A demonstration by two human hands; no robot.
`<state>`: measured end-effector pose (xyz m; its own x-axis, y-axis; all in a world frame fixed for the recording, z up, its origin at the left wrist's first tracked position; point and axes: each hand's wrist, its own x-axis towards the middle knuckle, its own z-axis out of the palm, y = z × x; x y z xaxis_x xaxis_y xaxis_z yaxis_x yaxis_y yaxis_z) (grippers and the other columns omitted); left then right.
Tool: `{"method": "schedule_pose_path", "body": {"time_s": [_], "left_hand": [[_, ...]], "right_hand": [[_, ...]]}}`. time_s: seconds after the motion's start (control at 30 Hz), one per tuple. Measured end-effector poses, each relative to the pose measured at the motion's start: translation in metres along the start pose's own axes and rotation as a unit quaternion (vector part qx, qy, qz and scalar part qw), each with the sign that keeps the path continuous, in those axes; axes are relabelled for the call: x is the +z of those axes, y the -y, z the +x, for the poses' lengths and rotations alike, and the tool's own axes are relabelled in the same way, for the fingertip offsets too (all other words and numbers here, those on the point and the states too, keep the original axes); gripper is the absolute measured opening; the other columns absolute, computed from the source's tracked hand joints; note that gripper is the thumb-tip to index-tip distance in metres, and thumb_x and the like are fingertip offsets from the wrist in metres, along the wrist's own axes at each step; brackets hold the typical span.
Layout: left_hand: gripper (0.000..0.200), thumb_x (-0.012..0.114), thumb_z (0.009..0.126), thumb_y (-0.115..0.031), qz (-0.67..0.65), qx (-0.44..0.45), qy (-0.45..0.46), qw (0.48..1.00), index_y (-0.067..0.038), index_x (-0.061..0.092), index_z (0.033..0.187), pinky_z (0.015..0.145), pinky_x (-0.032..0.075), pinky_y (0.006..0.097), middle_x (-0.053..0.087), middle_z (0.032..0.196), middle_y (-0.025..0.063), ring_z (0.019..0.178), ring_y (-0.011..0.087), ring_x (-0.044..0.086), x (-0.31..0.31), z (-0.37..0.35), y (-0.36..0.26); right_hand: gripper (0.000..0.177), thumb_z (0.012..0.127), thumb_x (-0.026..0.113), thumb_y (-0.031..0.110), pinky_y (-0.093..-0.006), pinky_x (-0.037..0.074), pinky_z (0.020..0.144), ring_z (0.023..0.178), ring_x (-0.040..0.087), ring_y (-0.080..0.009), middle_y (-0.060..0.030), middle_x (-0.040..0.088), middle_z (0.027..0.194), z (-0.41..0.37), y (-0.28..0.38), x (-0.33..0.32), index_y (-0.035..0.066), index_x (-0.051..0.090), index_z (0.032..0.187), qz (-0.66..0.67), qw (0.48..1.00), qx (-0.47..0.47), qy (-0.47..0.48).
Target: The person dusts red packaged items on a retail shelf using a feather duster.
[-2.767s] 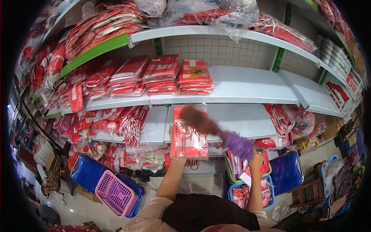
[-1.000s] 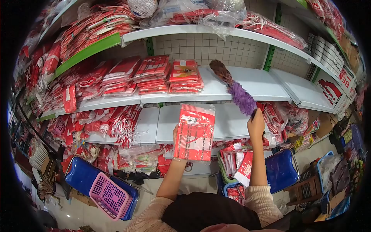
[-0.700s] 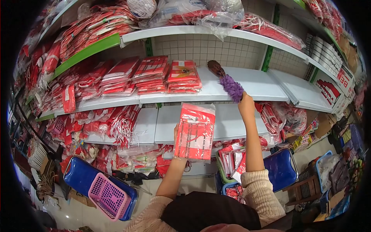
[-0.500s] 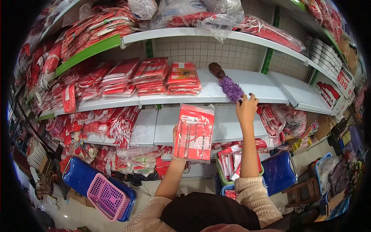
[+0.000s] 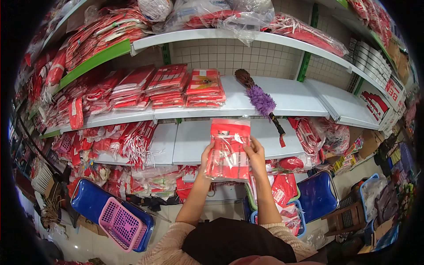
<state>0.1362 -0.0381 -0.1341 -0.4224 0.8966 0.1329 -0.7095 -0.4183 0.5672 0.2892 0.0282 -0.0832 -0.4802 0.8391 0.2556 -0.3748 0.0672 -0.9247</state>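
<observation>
A clear plastic packet of red and white folded cloth [image 5: 228,150] is held upright between both my hands, in front of the shelves. My left hand [image 5: 206,155] grips its left edge, and my right hand [image 5: 255,154] has its right edge, thumb on the front. Beyond the packet, a purple feather duster [image 5: 261,101] with a brown tuft lies on the middle shelf, its dark handle sticking out past the front edge. To its left are stacks of similar red packets [image 5: 205,90].
The middle shelf [image 5: 300,99] and a lower shelf [image 5: 190,145] run across the front. Blue chairs [image 5: 316,196] stand on both sides, one bearing a pink basket [image 5: 121,225]. A blue basket [image 5: 302,221] with red packets sits below my right arm. White cartons [image 5: 375,104] are at the right.
My right hand has let go of the duster's handle and come down left to the packet's right edge. The duster rests on the shelf. The packet has shifted slightly right.
</observation>
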Motion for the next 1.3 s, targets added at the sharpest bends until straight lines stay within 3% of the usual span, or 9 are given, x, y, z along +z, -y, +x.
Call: {"method": "schedule_pose_path", "body": {"time_s": [0.1,0.23,0.53,0.63,0.77,0.87,0.97,1.17,1.3], "left_hand": [[0.057,0.047,0.09,-0.019,0.183,0.026,0.034,0.982,-0.005,0.022,0.139,0.1,0.034,0.0394,0.034,0.137,0.0158,0.124,0.0238,0.038,-0.001,0.004,0.007],[0.062,0.042,0.091,-0.039,0.136,-0.068,0.095,0.984,-0.023,0.011,0.142,0.098,0.031,0.05,0.028,0.141,0.011,0.127,0.0263,0.031,0.017,-0.01,0.016],[0.065,0.037,0.087,-0.053,-0.138,-0.066,0.104,0.983,-0.008,0.031,0.133,0.096,0.036,0.0419,0.046,0.123,0.0102,0.114,0.0237,0.044,0.025,-0.005,0.051],[0.064,0.037,0.087,-0.053,-0.159,-0.051,0.111,0.98,-0.008,0.032,0.133,0.096,0.036,0.042,0.046,0.123,0.0103,0.114,0.0239,0.045,0.027,-0.003,0.039],[0.063,0.038,0.087,-0.052,-0.169,-0.038,0.113,0.978,-0.008,0.033,0.132,0.096,0.036,0.042,0.047,0.122,0.0105,0.113,0.0241,0.045,0.028,0.001,0.027],[0.063,0.038,0.087,-0.052,-0.172,-0.035,0.113,0.978,-0.008,0.033,0.131,0.095,0.037,0.0421,0.047,0.122,0.0106,0.113,0.0242,0.046,0.028,0.001,0.021],[0.062,0.038,0.087,-0.051,-0.175,-0.027,0.105,0.979,-0.007,0.034,0.131,0.095,0.037,0.0422,0.048,0.121,0.0108,0.112,0.0244,0.046,0.027,-0.003,0.011],[0.061,0.038,0.087,-0.05,-0.178,-0.019,0.099,0.979,-0.007,0.036,0.13,0.094,0.038,0.0423,0.049,0.12,0.0111,0.111,0.0247,0.047,0.023,-0.006,0.0],[0.06,0.039,0.087,-0.049,-0.182,-0.016,0.1,0.978,-0.007,0.036,0.129,0.094,0.038,0.0424,0.049,0.12,0.0113,0.11,0.0249,0.048,0.021,-0.006,-0.002]], "right_hand": [[0.044,0.081,0.059,0.004,-0.0218,0.043,0.074,0.083,0.056,-0.0107,-0.0081,0.061,0.098,-0.005,0.019,-0.003,-0.006,0.047,0.122,-0.011,0.999,-0.039,-0.026],[0.039,0.08,0.059,0.003,-0.0198,0.041,0.062,0.07,0.05,-0.007,-0.0024,0.058,0.086,-0.011,0.024,-0.005,-0.002,0.054,0.118,-0.097,0.994,-0.029,0.027],[0.036,0.083,0.058,0.022,-0.0296,0.045,0.071,0.081,0.057,-0.0196,-0.0152,0.062,0.094,-0.012,-0.003,0.03,-0.001,0.058,0.111,-0.235,0.959,-0.047,0.153],[0.023,0.08,0.058,0.013,-0.0328,0.044,0.066,0.074,0.053,-0.0211,-0.0072,0.056,0.08,0.003,0.031,0.027,0.005,0.061,0.101,-0.505,0.802,-0.318,-0.035],[0.026,0.076,0.06,0.016,-0.0401,0.044,0.07,0.086,0.05,-0.0308,-0.0131,0.052,0.088,0.054,0.08,0.01,0.006,0.058,0.099,-0.636,0.647,-0.374,-0.193],[0.035,0.078,0.06,0.019,-0.0423,0.045,0.071,0.086,0.054,-0.0348,-0.0162,0.057,0.089,0.092,0.079,-0.017,0.006,0.052,0.109,-0.699,0.654,-0.203,-0.207],[0.039,0.08,0.058,0.02,-0.045,0.046,0.07,0.082,0.059,-0.0382,-0.0199,0.061,0.088,0.109,0.056,-0.051,0.007,0.048,0.115,-0.66,0.744,-0.037,-0.101],[0.04,0.081,0.057,0.012,-0.0447,0.044,0.063,0.072,0.059,-0.0371,-0.0191,0.062,0.082,0.064,-0.018,-0.079,0.009,0.046,0.119,-0.483,0.836,-0.181,-0.186],[0.047,0.077,0.055,0.006,-0.0429,0.044,0.066,0.074,0.06,-0.0364,-0.0196,0.061,0.08,0.017,-0.07,-0.092,0.009,0.04,0.121,-0.43,0.879,-0.084,-0.187]]}}
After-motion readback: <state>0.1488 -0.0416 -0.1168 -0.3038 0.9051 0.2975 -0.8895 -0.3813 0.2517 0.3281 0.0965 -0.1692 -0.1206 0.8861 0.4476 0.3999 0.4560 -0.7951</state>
